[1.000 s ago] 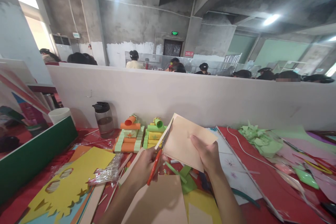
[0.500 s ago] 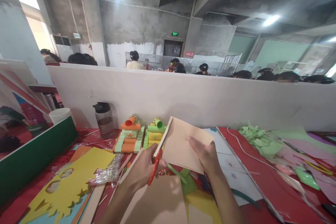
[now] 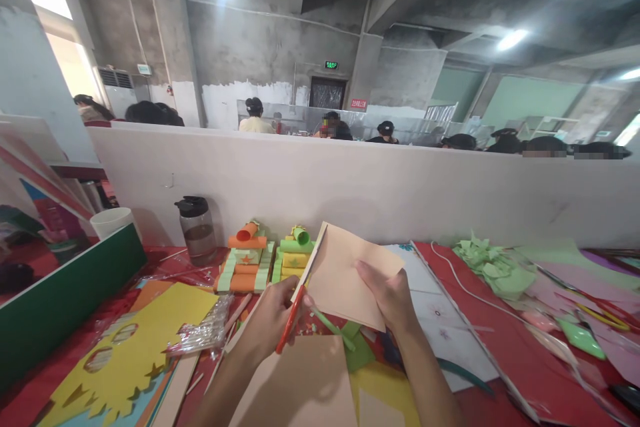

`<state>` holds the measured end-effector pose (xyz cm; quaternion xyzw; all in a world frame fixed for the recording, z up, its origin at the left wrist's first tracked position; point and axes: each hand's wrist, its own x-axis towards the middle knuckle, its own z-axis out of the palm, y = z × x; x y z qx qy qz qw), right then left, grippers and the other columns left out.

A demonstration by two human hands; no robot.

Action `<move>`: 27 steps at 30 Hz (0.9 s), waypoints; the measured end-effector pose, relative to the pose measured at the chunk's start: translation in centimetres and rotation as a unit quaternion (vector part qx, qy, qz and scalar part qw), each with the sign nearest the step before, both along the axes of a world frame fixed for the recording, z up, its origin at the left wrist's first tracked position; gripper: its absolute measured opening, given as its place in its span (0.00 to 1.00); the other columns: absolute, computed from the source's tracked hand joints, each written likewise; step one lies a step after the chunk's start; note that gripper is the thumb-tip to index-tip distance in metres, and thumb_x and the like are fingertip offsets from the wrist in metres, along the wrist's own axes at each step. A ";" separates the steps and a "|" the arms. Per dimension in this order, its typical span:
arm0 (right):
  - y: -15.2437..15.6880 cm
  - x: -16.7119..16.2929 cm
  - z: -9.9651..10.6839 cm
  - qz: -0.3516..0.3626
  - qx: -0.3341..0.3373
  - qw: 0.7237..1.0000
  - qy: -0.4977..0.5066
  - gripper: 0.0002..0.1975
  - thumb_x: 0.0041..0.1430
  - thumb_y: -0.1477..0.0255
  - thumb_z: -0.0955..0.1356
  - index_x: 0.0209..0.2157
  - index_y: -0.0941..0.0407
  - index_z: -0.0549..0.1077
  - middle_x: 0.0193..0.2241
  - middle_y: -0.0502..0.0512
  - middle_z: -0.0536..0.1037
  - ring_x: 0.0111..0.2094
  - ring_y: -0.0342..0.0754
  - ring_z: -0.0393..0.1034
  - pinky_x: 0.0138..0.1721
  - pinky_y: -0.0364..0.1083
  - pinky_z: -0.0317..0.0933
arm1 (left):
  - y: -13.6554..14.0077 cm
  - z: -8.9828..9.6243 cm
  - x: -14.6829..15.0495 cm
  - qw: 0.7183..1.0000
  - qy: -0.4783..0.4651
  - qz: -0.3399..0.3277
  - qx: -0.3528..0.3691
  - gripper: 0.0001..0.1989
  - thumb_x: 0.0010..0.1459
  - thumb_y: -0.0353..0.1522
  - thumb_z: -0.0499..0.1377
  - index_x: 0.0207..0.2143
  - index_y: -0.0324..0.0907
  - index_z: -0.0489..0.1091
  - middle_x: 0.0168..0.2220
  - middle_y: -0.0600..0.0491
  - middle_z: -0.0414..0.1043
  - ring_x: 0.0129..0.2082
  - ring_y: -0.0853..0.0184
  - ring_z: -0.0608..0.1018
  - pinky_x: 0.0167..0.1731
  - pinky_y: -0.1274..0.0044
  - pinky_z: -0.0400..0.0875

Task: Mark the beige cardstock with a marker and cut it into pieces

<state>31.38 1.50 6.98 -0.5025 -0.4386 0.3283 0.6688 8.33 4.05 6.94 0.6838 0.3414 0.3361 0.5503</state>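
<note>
my left hand (image 3: 273, 320) holds the red scissors (image 3: 290, 321), pointing away along the left edge of the tan paper (image 3: 345, 273); my right hand (image 3: 390, 290) pinches its right side

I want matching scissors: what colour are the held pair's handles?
Orange-red handles, best seen in the head view.

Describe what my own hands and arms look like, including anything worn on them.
The bare, ungloved left hand and bare, ungloved right hand show no rings. The bare left forearm and bare right forearm show no sleeve, watch or bracelet.
</note>
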 end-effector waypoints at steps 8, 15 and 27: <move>-0.1 -0.1 0.2 0.021 -0.003 0.998 -0.065 0.23 0.47 0.59 0.78 0.42 0.59 0.81 0.43 0.66 0.83 0.42 0.63 0.79 0.42 0.52 0.74 | -0.9 2.1 -0.7 1.000 -0.013 -0.012 0.018 0.23 0.52 0.53 0.60 0.29 0.43 0.59 0.22 0.59 0.64 0.18 0.73 0.65 0.20 0.80 0.66; -0.2 -0.2 0.3 0.030 -0.017 0.997 -0.071 0.23 0.48 0.58 0.78 0.41 0.59 0.81 0.42 0.65 0.83 0.41 0.63 0.80 0.39 0.52 0.75 | -0.3 0.7 -0.5 0.999 -0.005 -0.003 0.034 0.23 0.55 0.53 0.58 0.30 0.43 0.59 0.22 0.60 0.61 0.16 0.74 0.66 0.16 0.82 0.61; -0.2 -0.3 0.4 0.013 -0.025 0.997 -0.075 0.24 0.45 0.58 0.79 0.41 0.58 0.81 0.39 0.64 0.84 0.41 0.64 0.80 0.39 0.53 0.75 | -0.3 0.6 -0.3 0.999 -0.027 0.019 -0.012 0.21 0.56 0.50 0.60 0.29 0.43 0.59 0.18 0.63 0.56 0.13 0.76 0.62 0.13 0.84 0.59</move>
